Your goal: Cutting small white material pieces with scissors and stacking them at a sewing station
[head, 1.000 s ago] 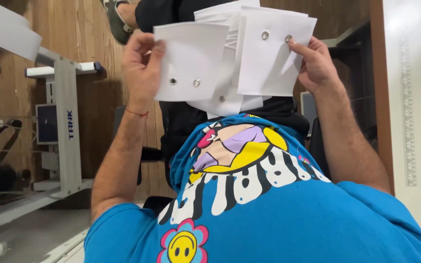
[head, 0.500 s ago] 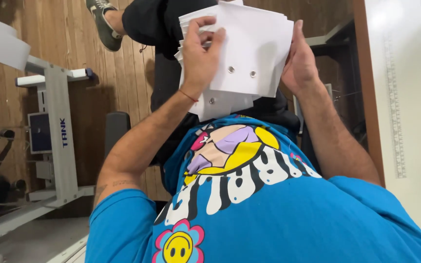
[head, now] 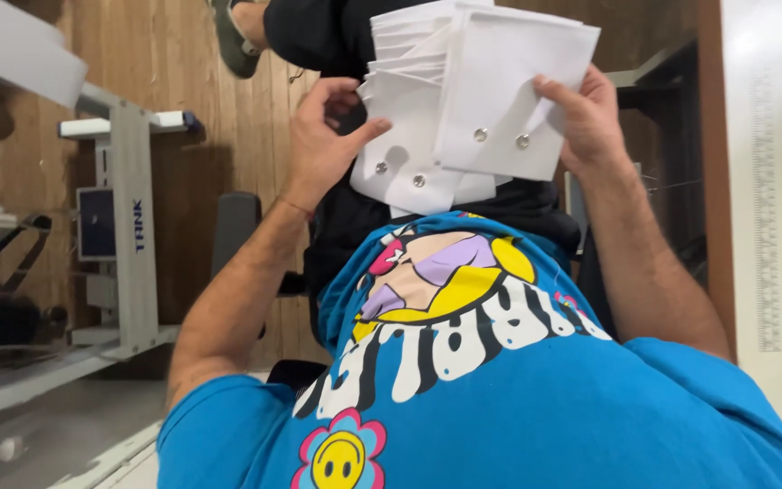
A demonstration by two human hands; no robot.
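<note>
I hold a fanned stack of white sheets (head: 450, 72) in front of my blue printed shirt (head: 500, 380). My right hand (head: 586, 122) grips the front sheet (head: 509, 100), which carries two metal snap studs (head: 500, 139), by its right edge. My left hand (head: 323, 136) pinches the stack's left side, its thumb pressed on a lower sheet (head: 400, 177) that has two more studs. The rear sheets are mostly hidden behind the front one.
Another person's dark trouser leg and shoe (head: 233, 41) show at the top over a wooden floor (head: 183, 91). A white metal machine frame (head: 133, 244) stands at the left. A white surface with a ruler scale (head: 771, 226) runs down the right. A black seat (head: 233, 231) is beside my left arm.
The two separate bundles have been brought together into one stack. My left hand slid off the front of the sheets to their left edge, and the stack rose slightly.
</note>
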